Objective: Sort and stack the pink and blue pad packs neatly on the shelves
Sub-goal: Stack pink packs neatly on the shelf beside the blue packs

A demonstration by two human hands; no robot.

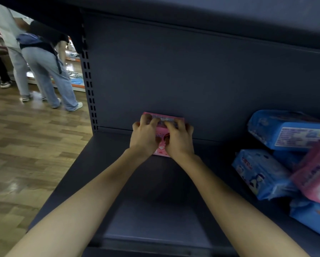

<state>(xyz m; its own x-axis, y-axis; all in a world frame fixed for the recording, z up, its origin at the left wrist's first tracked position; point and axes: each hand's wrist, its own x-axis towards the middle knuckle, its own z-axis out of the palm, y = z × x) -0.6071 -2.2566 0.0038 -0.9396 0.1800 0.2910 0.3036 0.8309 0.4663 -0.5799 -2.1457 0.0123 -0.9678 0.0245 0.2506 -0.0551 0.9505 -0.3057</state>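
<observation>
Plainly, the pink film-wrapped rectangular pad pack [161,150] is upright at the back of the dark grey metal shelf [155,210], left of the middle. Its far face is against or just beside the dark grey back panel [192,80]; whether they touch cannot be told. The left hand [145,135] and the right hand [179,140] sit side by side on its near face. The fingers of each are curled over the pack's top edge, so both hands grip it rather than lie flat on it; the thumbs are hard to make out. Such a pack is probably light and soft. It should give under a squeeze and spring back, and its glossy film is likely a little slippery, though nothing in it looks fragile. The top edge is where the wrapper seam seems to run, and that is a weak place to pull from. A surer hold would be palms on the two short ends, or one hand spread across a broad face, pressing only enough to square the pack to the panel. Well apart to the right, blue film-wrapped pad packs [261,173] lie in a loose heap, with a second pink pad pack [315,173] tilted across them. They look equally squashy and apt to slide off one another, so flat, aligned faces will matter when stacking.
</observation>
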